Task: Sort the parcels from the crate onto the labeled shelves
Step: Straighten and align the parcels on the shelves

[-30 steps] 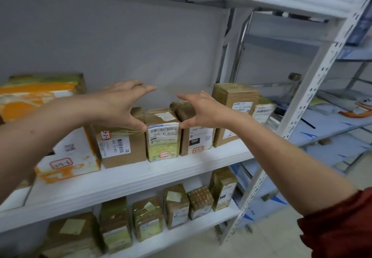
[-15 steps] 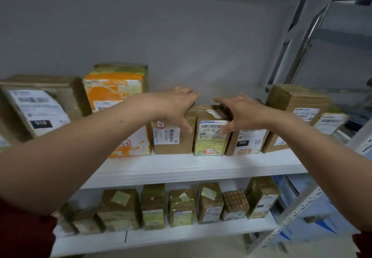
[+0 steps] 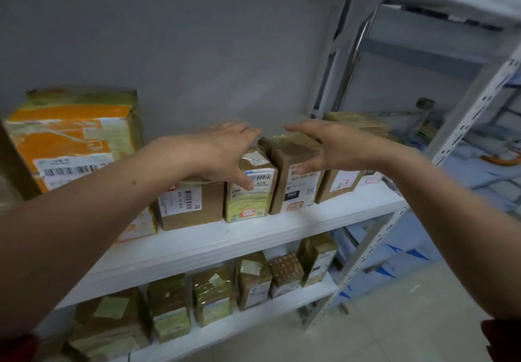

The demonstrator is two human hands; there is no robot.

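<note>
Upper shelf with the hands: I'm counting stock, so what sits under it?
A lower shelf with a row of taped brown parcels, six of them showing. The left forearm covers the shelf's left end, so more may be hidden there.

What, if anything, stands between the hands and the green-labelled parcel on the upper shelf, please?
Nothing visible does. The left hand is over the green-labelled parcel, thumb across its front; the right hand hovers open above the brown parcel beside it.
</note>
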